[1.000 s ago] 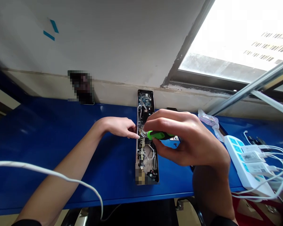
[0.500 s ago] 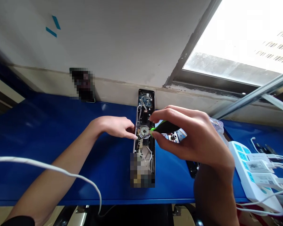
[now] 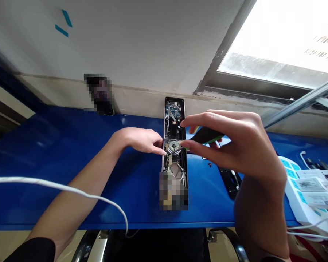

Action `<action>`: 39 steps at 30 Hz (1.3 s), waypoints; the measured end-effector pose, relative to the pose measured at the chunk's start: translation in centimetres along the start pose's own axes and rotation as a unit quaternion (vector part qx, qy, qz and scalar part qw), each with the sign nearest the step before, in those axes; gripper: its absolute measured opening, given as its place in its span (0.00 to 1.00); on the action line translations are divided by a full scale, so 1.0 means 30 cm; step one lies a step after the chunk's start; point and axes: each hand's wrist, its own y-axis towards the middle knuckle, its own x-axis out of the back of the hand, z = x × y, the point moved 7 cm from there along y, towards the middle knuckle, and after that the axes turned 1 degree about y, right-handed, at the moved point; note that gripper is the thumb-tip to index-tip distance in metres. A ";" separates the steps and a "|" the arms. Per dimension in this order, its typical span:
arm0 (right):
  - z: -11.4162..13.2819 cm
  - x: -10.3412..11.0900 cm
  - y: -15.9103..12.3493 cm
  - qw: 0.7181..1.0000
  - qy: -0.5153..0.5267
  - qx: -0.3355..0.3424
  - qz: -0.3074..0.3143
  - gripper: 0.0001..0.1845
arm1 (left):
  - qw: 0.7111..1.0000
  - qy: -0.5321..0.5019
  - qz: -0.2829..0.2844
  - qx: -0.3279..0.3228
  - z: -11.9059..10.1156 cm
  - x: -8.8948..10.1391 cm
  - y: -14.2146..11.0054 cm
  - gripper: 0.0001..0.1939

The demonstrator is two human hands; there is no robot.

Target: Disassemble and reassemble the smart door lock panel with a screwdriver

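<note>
Blown-out daylight pours through the window point(image 3: 278, 40), the right hand point(image 3: 235, 143) falls shaded, and the frame's edges bow.

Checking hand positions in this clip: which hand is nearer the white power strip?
Right hand: nearer, left of the white power strip, apart from it. Left hand: farther, beyond the open door-lock panel from the strip.

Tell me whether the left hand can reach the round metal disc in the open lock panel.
Likely yes: the left hand's fingers lie at the panel's edge, right beside the disc, with nothing between.
</note>
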 end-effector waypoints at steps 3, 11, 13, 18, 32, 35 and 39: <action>-0.003 0.000 0.000 1.000 -0.006 0.002 -0.006 0.08 | 1.000 -0.002 0.003 0.000 -0.001 0.000 -0.001 0.25; -0.010 -0.002 -0.018 0.999 0.033 -0.012 0.024 0.28 | 1.000 -0.003 0.003 0.002 0.003 0.003 -0.001 0.25; -0.009 -0.002 -0.013 0.999 0.033 -0.006 0.012 0.25 | 1.000 -0.005 -0.001 -0.003 0.004 0.004 0.001 0.25; -0.012 -0.005 0.002 1.000 0.016 0.008 -0.019 0.15 | 1.000 0.009 0.000 -0.001 0.001 0.003 -0.002 0.25; -0.014 -0.002 -0.004 1.000 0.014 0.010 -0.017 0.17 | 1.000 0.017 -0.004 0.021 -0.002 0.007 -0.010 0.26; -0.011 0.000 -0.006 1.000 0.021 0.004 -0.009 0.20 | 1.000 0.011 -0.002 0.023 -0.002 0.007 -0.013 0.25; -0.012 -0.006 -0.011 0.999 0.025 -0.024 0.017 0.26 | 1.000 -0.001 -0.005 0.020 0.001 0.005 -0.010 0.24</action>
